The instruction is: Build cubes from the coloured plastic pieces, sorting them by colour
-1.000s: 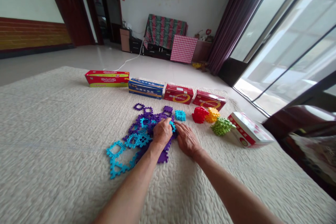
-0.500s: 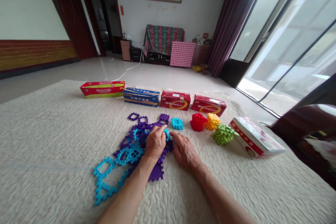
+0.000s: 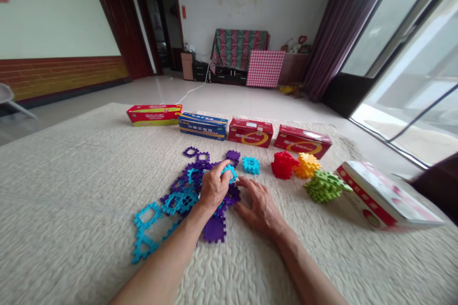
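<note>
My left hand (image 3: 213,185) pinches a light-blue toothed building tile (image 3: 230,172) between thumb and index finger, above a loose pile of tiles. My right hand (image 3: 263,206) is just to its right, fingers spread and holding nothing, with the fingertips close to that tile. Under and around the left hand lie purple tiles (image 3: 215,229) and more light-blue frame tiles (image 3: 148,215); the left hand and forearm hide part of the pile. Beyond my hands, a small light-blue stack (image 3: 251,165) stands apart on the quilted mat.
To the right sit red (image 3: 284,165), yellow (image 3: 307,165) and green (image 3: 325,186) tile stacks, beside a white-and-red box (image 3: 386,195). A row of boxes crosses the back: red-and-green (image 3: 155,115), blue (image 3: 202,127) and two dark red ones (image 3: 251,133). The cream mat (image 3: 89,176) lies beneath everything.
The camera view has swung left, so the scene sits farther right. The light-blue tile in my left hand shows more clearly now. My right hand's fingers have spread wider.
</note>
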A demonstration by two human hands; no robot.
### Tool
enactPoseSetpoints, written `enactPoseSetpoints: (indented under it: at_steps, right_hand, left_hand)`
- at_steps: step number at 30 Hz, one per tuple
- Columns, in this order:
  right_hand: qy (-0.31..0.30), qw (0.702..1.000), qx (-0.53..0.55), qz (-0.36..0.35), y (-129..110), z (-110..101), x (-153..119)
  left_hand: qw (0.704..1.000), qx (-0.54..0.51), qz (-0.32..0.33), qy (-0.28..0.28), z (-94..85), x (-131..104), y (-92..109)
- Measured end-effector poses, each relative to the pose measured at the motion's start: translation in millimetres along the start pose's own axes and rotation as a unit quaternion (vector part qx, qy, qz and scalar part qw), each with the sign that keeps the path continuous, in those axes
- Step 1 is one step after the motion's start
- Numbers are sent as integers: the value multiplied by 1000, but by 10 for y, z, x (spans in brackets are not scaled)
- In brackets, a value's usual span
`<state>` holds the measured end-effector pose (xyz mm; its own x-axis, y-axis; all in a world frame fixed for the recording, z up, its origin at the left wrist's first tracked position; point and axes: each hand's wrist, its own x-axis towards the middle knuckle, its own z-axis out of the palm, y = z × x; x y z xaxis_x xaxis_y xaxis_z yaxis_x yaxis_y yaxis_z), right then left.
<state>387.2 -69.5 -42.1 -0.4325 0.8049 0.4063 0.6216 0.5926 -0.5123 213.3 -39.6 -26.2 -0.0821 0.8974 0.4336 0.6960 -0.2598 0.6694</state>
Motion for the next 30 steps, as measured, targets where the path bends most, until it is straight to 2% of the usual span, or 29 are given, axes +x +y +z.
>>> enactPoseSetpoints:
  at_steps: [3,7,11,13,16,20,23,26,30]
  right_hand:
    - [22,999,29,10,-6,-18,-12]
    - [11,997,72,3,-31,-60,-8]
    - [110,987,116,18,-14,-55,-1]
    - [132,986,104,-4,1,-33,4]
    - [104,991,77,-44,15,-4,16]
    - [73,994,71,-44,18,10,29]
    - [70,995,69,-29,3,10,19]
    - [62,996,60,-20,-27,3,-6]
    - [137,990,31,8,-29,-45,30]
  left_hand:
    - [1000,2,-7,15,-1,-13,23]
    - [1000,-9,9,-7,-1,-24,21]
    - [998,12,61,-2,12,-40,3]
    - [995,34,95,-19,26,-52,3]
    - [987,65,142,-46,44,-64,6]
    - [984,61,154,-61,55,-58,-12]
    - [986,25,146,-73,55,-47,-26]
    - [993,-34,90,-69,42,-34,-20]
    - [996,-84,3,-23,18,-13,-8]
